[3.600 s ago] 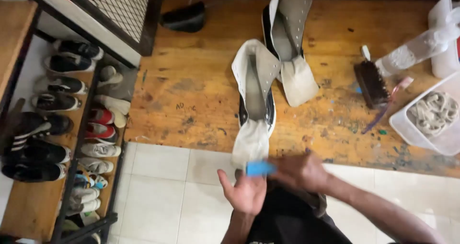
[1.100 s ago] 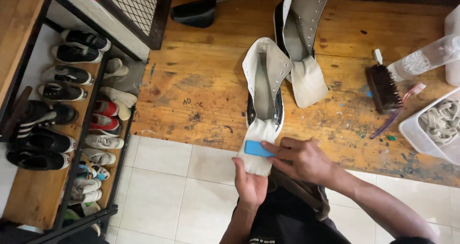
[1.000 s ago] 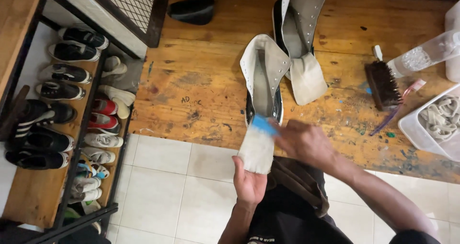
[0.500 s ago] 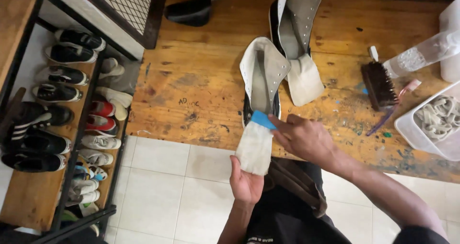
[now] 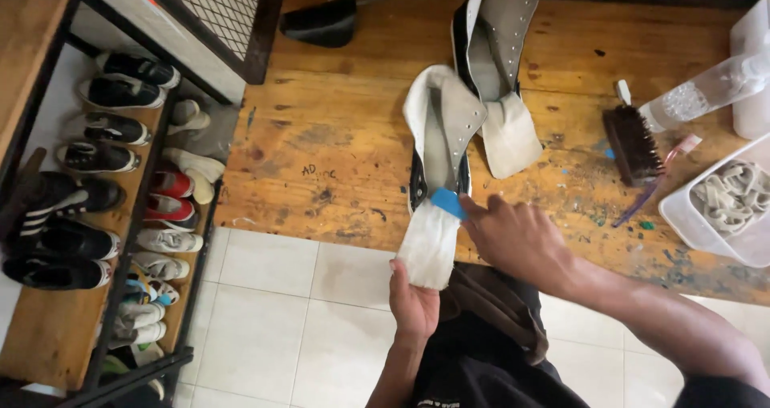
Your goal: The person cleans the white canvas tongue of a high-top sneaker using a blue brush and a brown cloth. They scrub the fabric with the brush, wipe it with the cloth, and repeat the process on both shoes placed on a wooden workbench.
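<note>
I see the left hand (image 5: 413, 300) below the tabletop (image 5: 337, 167) edge, palm up, fingers curled around the lower end of the white tongue (image 5: 429, 244) of a shoe. That tongue hangs off the edge of the wood toward the tiled floor (image 5: 273, 296). The shoe (image 5: 437, 131) it belongs to lies opened out on the tabletop, its flaps spread and its dark sole edge showing near the wood's edge.

The right hand (image 5: 517, 236) comes in from the right, fingers closed on a small blue pad (image 5: 447, 202) and pressing it against the upper part of the tongue, just where the tongue leaves the shoe. I cannot tell what the pad is made of.

A 2nd shoe (image 5: 497, 63), also opened out with a white tongue, lies just behind the 1st, touching or nearly touching it. To the right on the wood are a dark brush (image 5: 632, 143), a pink and purple toothbrush (image 5: 658, 179) beside it, a clear bottle (image 5: 706, 91) lying on its side, and a clear tub (image 5: 682, 220) holding white laces (image 5: 734, 195). A black curved piece (image 5: 321, 23) sits at the far edge. At the left, a rack (image 5: 192, 240) carries rows of shoes.
</note>
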